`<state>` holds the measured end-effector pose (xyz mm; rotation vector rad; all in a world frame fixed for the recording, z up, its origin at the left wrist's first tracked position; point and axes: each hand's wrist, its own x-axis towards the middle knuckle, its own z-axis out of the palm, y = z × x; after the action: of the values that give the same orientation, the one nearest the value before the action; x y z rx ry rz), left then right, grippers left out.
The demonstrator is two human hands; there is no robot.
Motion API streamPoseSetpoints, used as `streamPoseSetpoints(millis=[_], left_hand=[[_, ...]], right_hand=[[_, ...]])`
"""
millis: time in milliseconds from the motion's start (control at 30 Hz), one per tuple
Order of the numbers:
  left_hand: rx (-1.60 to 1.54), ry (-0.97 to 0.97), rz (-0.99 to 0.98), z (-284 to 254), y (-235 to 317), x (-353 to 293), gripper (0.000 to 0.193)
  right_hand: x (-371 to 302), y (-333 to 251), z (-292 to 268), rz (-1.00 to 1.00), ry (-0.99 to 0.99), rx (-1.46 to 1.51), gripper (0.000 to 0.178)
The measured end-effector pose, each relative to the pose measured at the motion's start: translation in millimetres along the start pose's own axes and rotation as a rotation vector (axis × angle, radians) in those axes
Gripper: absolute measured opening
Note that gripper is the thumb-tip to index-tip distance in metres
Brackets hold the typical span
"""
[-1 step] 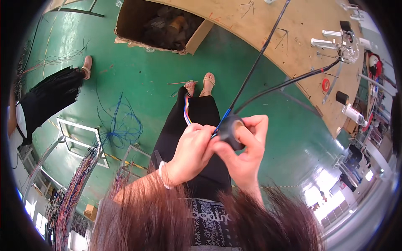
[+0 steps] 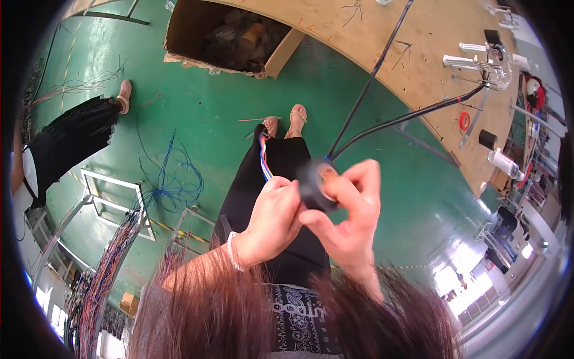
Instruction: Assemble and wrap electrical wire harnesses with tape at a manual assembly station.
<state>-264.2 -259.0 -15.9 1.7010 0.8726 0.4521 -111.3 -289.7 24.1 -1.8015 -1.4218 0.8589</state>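
Note:
My left hand point(image 2: 269, 218) is closed around a wire bundle in front of my lap. Loose coloured wires point(image 2: 263, 157) leave that grip on its far side and run toward my feet. A roll of black tape point(image 2: 311, 186) is in my right hand point(image 2: 354, 221), with fingers at its core and the thumb below. The roll is blurred and sits against the bundle beside my left fingers, hiding part of it. Beyond the roll the bundle forks into two black-wrapped branches: a thin branch point(image 2: 372, 76) rising over the table, and a thicker branch point(image 2: 412, 115) reaching a fixture.
A wooden board table point(image 2: 359, 30) curves along the far right, bearing white clamp fixtures point(image 2: 460, 61), a red tape roll point(image 2: 464, 121) and a bottle point(image 2: 505, 163). A cardboard box point(image 2: 278, 57) stands beyond my feet. Racks point(image 2: 98, 206) with hanging wires point(image 2: 110, 257) and another person's black skirt point(image 2: 75, 140) are left.
The tape roll in my right hand has shifted left and slightly nearer, over the blue wires at the fork. My left hand keeps its grip almost unmoved.

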Motion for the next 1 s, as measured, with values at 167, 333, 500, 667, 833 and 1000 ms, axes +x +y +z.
streamPoseSetpoints(millis=[167, 333, 500, 667, 833, 1000], left_hand=[[-0.002, 0.044, -0.081, -1, 8, 6, 0.007], [-0.363, -0.111, -0.227, -5, -1, 6, 0.018], [-0.117, -0.096, -0.074, -9, -1, 5, 0.011], [0.123, 0.004, 0.086, -3, 0, 1, 0.012], [-0.127, -0.050, 0.009, 2, 6, 3, 0.011], [-0.429, -0.076, -0.238, -1, 6, -1, 0.017]], right_hand=[[29, 16, 25, 0.339, 0.253, 0.219, 0.040], [24, 59, 44, 0.344, -0.012, 1.143, 0.042], [-20, 39, 16, 0.227, 0.064, 0.407, 0.039], [13, -15, -11, -0.128, -0.199, -0.357, 0.033], [20, 24, 37, 0.180, 0.320, 0.753, 0.068], [27, 40, 63, 0.479, 0.025, 1.400, 0.039]])
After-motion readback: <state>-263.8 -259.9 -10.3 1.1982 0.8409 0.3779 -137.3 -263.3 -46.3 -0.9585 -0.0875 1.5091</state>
